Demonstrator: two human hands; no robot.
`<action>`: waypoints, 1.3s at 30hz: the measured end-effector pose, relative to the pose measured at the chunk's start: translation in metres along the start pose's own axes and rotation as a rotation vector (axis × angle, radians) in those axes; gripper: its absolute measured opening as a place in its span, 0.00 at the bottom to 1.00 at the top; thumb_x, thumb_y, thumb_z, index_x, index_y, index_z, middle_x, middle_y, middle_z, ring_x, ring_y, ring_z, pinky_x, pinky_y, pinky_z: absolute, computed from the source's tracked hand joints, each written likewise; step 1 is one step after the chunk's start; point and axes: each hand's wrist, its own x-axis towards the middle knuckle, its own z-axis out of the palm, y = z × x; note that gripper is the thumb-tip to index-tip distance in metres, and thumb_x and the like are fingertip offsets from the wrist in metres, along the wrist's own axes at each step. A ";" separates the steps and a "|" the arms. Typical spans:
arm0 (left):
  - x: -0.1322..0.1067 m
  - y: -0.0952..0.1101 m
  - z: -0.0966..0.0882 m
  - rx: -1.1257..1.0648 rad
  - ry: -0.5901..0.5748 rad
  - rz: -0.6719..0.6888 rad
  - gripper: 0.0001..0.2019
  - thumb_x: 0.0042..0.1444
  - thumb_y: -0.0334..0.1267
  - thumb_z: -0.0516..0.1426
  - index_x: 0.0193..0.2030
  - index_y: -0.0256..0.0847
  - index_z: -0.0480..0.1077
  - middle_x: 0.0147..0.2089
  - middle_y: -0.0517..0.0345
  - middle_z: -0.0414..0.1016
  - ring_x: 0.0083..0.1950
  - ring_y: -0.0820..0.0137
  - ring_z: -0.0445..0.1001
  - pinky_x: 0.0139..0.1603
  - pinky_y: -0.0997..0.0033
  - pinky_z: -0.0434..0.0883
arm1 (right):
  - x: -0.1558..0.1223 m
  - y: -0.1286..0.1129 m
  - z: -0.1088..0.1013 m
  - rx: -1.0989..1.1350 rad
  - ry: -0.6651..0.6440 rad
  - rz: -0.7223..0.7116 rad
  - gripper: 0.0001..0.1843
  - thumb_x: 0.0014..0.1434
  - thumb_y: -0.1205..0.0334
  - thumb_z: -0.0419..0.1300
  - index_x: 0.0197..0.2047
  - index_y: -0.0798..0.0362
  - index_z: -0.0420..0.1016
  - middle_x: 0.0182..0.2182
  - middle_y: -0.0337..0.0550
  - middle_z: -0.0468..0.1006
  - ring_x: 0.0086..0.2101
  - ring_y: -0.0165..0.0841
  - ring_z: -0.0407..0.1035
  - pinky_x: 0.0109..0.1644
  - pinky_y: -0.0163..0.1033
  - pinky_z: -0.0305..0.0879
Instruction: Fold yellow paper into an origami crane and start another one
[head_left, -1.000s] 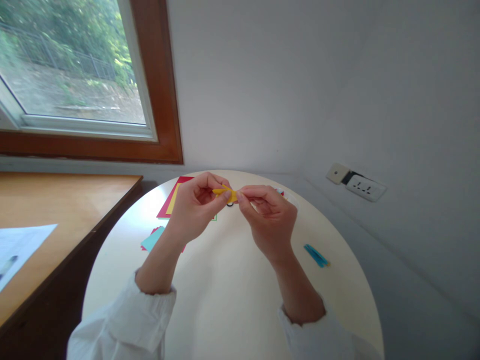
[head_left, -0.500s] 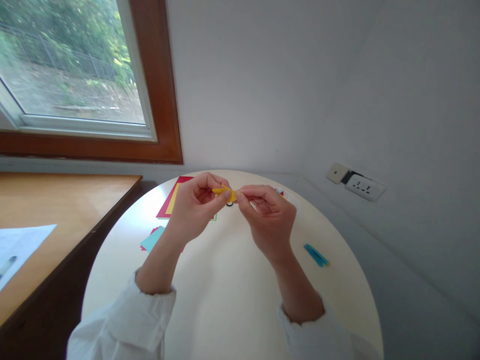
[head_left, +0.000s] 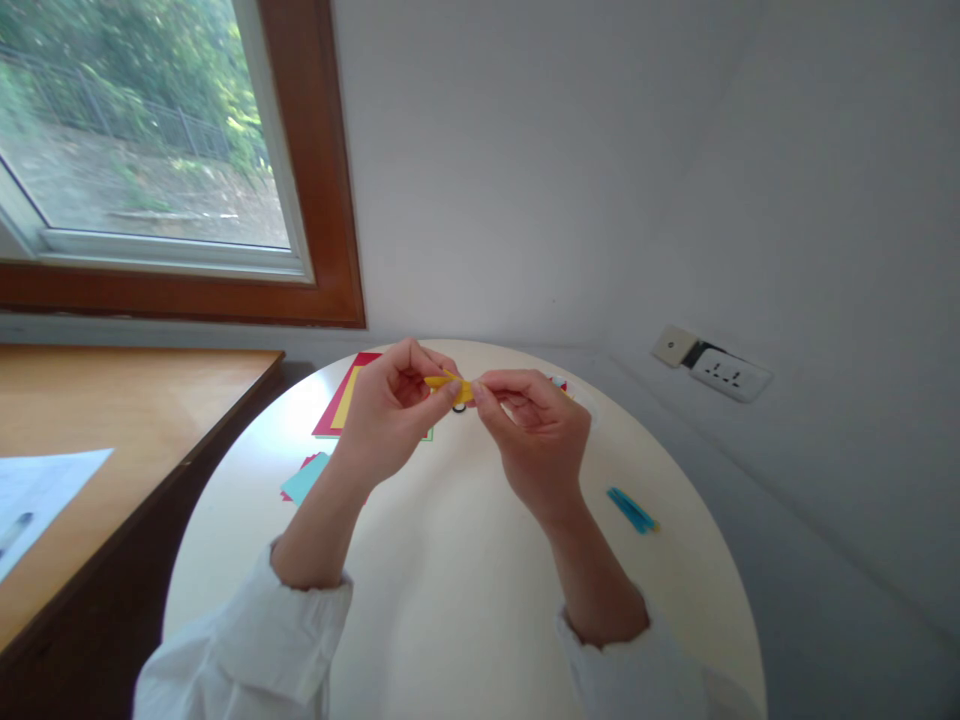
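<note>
Over the round white bench (head_left: 450, 610), with coloured sheets (head_left: 344, 402) lying far left, the left hand (head_left: 386, 425) and right hand (head_left: 541, 435) face each other, fingers (head_left: 437, 407) pinched closed on a small folded yellow paper (head_left: 464, 394) between them.

free room over the table (head_left: 461, 600) between left hand (head_left: 386, 420) and right hand (head_left: 546, 445), the way closed at the far side where both hold the yellow piece (head_left: 437, 383), cards (head_left: 306, 480) and sheets (head_left: 343, 406) obstructing at left, blue strips (head_left: 631, 510) at right with space around, wall (head_left: 517, 180) standing behind
</note>
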 end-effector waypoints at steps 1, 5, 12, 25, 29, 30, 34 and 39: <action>0.000 0.000 0.000 -0.005 0.001 0.002 0.11 0.45 0.30 0.62 0.24 0.40 0.61 0.28 0.61 0.71 0.29 0.75 0.71 0.29 0.73 0.70 | 0.000 0.000 0.000 -0.002 -0.004 0.014 0.01 0.52 0.64 0.62 0.29 0.52 0.74 0.26 0.37 0.78 0.28 0.28 0.72 0.34 0.35 0.71; 0.001 0.000 -0.001 -0.004 0.006 0.013 0.12 0.44 0.31 0.62 0.25 0.41 0.60 0.28 0.61 0.71 0.30 0.74 0.71 0.31 0.72 0.71 | 0.001 -0.001 0.000 0.011 0.020 0.059 0.03 0.52 0.63 0.63 0.32 0.52 0.74 0.27 0.38 0.79 0.27 0.29 0.74 0.34 0.36 0.72; 0.002 -0.001 -0.001 -0.039 0.013 0.018 0.11 0.45 0.29 0.61 0.27 0.40 0.60 0.29 0.62 0.71 0.30 0.76 0.70 0.31 0.76 0.69 | 0.002 -0.001 -0.002 0.046 0.025 0.053 0.06 0.55 0.63 0.60 0.39 0.50 0.72 0.30 0.37 0.81 0.27 0.29 0.76 0.32 0.35 0.72; 0.001 -0.002 0.001 -0.035 -0.004 0.014 0.11 0.45 0.29 0.61 0.26 0.40 0.60 0.28 0.63 0.71 0.29 0.77 0.70 0.30 0.76 0.69 | 0.008 0.003 -0.004 -0.168 -0.116 -0.107 0.08 0.56 0.62 0.58 0.26 0.52 0.69 0.25 0.38 0.72 0.28 0.27 0.65 0.32 0.35 0.65; 0.001 -0.002 0.002 -0.040 -0.023 0.008 0.12 0.46 0.30 0.61 0.26 0.40 0.59 0.28 0.63 0.71 0.29 0.77 0.69 0.29 0.76 0.68 | 0.007 0.003 -0.003 -0.175 -0.107 -0.106 0.09 0.57 0.62 0.57 0.26 0.53 0.68 0.24 0.37 0.70 0.27 0.27 0.64 0.32 0.35 0.64; 0.000 -0.002 0.002 -0.038 -0.021 0.003 0.12 0.46 0.30 0.61 0.26 0.40 0.59 0.28 0.63 0.71 0.29 0.77 0.69 0.29 0.76 0.68 | 0.007 0.003 -0.003 -0.165 -0.113 -0.097 0.09 0.57 0.62 0.57 0.26 0.53 0.68 0.25 0.37 0.71 0.27 0.27 0.64 0.31 0.35 0.64; 0.000 -0.003 0.001 -0.039 -0.016 -0.004 0.12 0.46 0.31 0.61 0.27 0.40 0.59 0.28 0.62 0.70 0.30 0.77 0.69 0.30 0.76 0.68 | 0.008 0.004 -0.003 -0.111 -0.147 -0.074 0.06 0.56 0.62 0.58 0.28 0.52 0.70 0.27 0.39 0.74 0.29 0.28 0.67 0.30 0.34 0.65; 0.000 -0.004 0.002 -0.063 -0.048 -0.017 0.11 0.47 0.31 0.62 0.29 0.40 0.60 0.29 0.63 0.70 0.30 0.77 0.70 0.32 0.76 0.69 | 0.007 0.003 -0.002 -0.160 -0.141 -0.084 0.07 0.57 0.63 0.57 0.27 0.52 0.69 0.26 0.39 0.72 0.28 0.28 0.66 0.32 0.35 0.65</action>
